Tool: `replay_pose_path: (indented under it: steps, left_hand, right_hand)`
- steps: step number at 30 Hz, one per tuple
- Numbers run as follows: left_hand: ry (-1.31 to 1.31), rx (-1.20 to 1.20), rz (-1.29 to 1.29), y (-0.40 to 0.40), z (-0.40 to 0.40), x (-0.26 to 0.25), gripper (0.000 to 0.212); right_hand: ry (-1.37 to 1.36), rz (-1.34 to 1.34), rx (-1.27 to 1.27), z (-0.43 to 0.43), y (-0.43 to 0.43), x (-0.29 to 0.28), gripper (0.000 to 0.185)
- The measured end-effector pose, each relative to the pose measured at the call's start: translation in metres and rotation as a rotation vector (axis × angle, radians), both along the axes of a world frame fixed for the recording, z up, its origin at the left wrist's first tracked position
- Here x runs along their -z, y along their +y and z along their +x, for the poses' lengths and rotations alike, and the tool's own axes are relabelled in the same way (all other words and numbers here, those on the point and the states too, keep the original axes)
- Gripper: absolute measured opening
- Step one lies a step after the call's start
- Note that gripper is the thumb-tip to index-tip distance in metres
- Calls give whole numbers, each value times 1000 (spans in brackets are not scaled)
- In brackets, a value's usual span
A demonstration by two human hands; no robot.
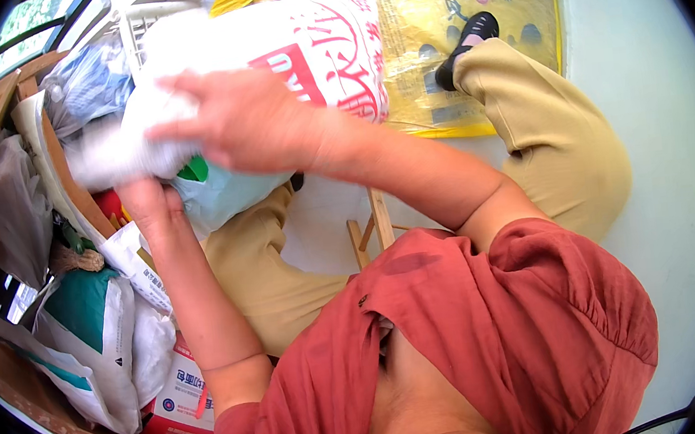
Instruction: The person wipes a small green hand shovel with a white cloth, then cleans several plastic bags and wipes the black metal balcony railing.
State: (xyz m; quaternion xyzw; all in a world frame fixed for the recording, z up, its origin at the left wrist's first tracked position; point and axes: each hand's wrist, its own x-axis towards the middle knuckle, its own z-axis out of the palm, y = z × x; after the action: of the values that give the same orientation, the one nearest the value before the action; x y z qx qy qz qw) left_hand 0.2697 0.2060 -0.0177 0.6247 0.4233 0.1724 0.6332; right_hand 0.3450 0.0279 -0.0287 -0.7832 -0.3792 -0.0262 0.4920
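Observation:
A white, soft, crumpled item (121, 144), blurred by motion, lies between my two hands; whether it is cloth or a bag I cannot tell. My right hand (243, 111) reaches across from the right with its fingers on the item's right side. From below, my left hand (148, 198) meets its underside, and the left fingers are mostly hidden behind it. Just below my right hand is a pale blue-green plastic bag (226, 194) with a green mark. Beyond the hands rests a large white bag with red printing (337, 48).
Along the left stands a wooden shelf (59, 157) with plastic bags (17, 205), an open white-and-green package (87, 311) and a red-and-white box (180, 402). A yellow printed sheet (418, 103) covers the floor ahead. Part of a wooden stool (380, 214) shows between my legs.

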Motion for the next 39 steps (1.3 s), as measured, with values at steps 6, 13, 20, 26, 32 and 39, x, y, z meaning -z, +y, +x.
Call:
replay_pose_path:
  steps: [6, 13, 20, 26, 32, 39]
  left_hand:
    - [115, -45, -7, 16, 7, -4, 42]
    - [112, -104, -139, 12, 22, -4, 43]
    - [37, -13, -253, 17, 28, 6, 41]
    - [74, -38, -223, 19, 37, 10, 36]
    - [-50, 396, -245, 5, 24, -14, 31]
    - [398, 592, 1027, -13, -48, -55, 62]
  right_hand:
    - [98, -256, 247, 31, -63, 90, 31]
    - [880, -327, 783, 35, -117, 135, 19]
    - [-56, 53, 177, -32, -29, 19, 39]
    - [200, -482, 354, -50, -117, 137, 37]
    - [932, -139, 706, -16, -150, 166, 32]
    - [937, -126, 586, -17, -116, 153, 34]
